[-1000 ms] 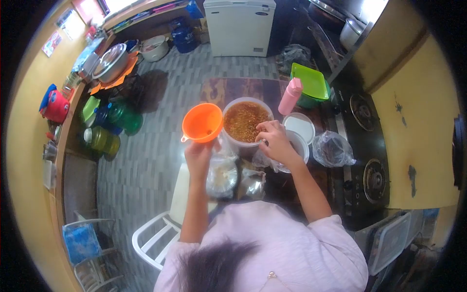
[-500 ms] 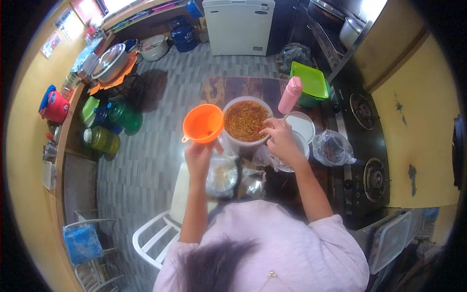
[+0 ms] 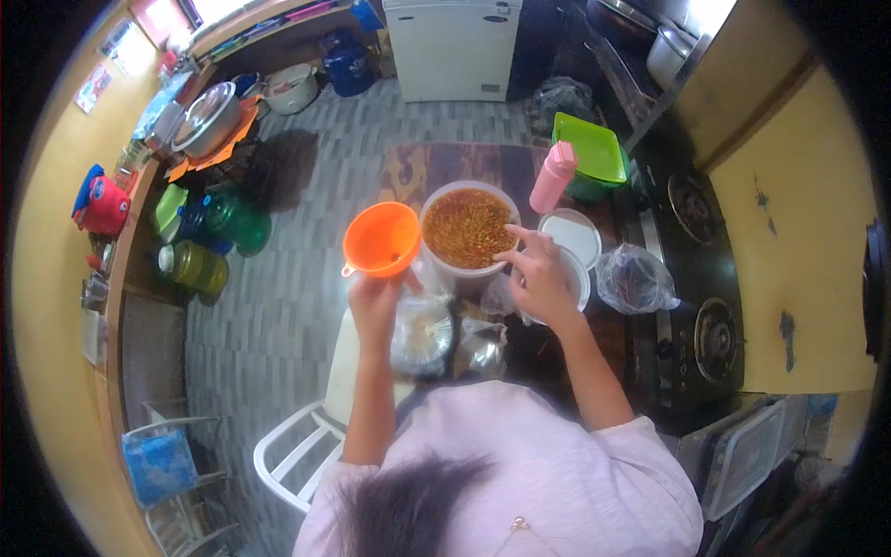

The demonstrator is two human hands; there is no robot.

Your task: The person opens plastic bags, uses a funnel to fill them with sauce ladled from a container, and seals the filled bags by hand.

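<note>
My left hand point(image 3: 376, 295) holds an orange funnel point(image 3: 381, 239) from below, just left of a round tub point(image 3: 469, 227) filled with reddish-brown liquid and small bits. At the tub's right rim is my right hand point(image 3: 540, 271), its fingers apart and bent, with nothing visible between them. Behind that hand sits a white container point(image 3: 577, 277), partly hidden, beside a round white lid point(image 3: 571, 239). Clear plastic bags point(image 3: 422, 336) lie on the near side of the tub.
A pink bottle point(image 3: 553, 178) stands before a green container point(image 3: 591, 150). To the right are a crumpled plastic bag point(image 3: 637, 281) and a black stove point(image 3: 687, 316). A white chair point(image 3: 302, 457) is at the near left, and a white freezer point(image 3: 452, 51) stands beyond the table.
My left hand and the funnel have shifted slightly left and down. My right hand has moved a little right, and its fingers have spread.
</note>
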